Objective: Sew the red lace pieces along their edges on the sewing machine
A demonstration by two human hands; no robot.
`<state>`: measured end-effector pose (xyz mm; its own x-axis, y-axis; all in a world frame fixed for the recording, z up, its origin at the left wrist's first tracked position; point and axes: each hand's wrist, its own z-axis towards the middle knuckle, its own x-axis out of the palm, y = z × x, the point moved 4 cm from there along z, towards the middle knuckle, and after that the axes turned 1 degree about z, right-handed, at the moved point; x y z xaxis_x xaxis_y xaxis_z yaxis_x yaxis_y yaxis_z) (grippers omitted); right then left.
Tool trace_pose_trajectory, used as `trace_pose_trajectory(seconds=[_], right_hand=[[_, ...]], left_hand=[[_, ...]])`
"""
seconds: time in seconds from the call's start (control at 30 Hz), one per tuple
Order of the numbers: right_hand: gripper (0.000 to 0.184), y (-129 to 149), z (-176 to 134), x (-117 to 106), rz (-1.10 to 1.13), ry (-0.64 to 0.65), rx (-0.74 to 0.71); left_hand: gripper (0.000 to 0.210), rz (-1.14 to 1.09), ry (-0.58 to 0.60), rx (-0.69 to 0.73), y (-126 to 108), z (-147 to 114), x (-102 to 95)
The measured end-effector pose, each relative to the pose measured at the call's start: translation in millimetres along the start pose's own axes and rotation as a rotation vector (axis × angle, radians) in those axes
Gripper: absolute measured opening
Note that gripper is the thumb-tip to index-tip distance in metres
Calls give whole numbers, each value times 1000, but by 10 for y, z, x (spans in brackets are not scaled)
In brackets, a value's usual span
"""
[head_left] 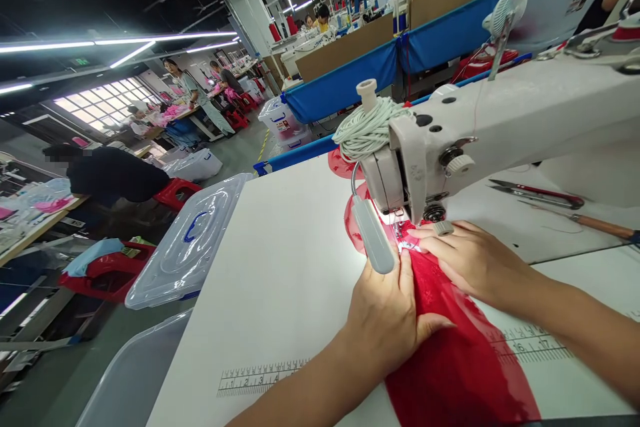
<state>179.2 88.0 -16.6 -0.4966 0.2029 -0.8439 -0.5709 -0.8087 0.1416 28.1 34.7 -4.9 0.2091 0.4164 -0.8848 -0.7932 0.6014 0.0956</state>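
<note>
A piece of sheer red fabric runs from the table's front edge up to the needle of a white sewing machine. My left hand lies on its left side, fingers stretched toward the presser foot and thumb spread out over the cloth. Just right of the foot, my right hand rests with extended fingers on the fabric; its fingertips are partly behind a machine knob. A grey lamp hangs above my left fingertips and lights the stitching spot. More red fabric shows behind the machine head.
Right of the machine arm's base lie black-and-red tweezers and a wooden-handled tool. A bundle of pale cord sits on the machine head. Printed rulers mark the white table. Plastic bins stand left; people sit farther off.
</note>
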Motion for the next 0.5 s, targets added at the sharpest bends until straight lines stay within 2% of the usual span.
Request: trace_pose_trajectory(seconds=[0.27, 0.5], right_hand=[[31, -2, 5, 1, 1, -2, 9], [41, -65, -21, 29, 41, 33, 27]], left_hand=[[85, 6, 31, -1, 8, -14, 36], [79, 30, 114, -32, 48, -39, 119]])
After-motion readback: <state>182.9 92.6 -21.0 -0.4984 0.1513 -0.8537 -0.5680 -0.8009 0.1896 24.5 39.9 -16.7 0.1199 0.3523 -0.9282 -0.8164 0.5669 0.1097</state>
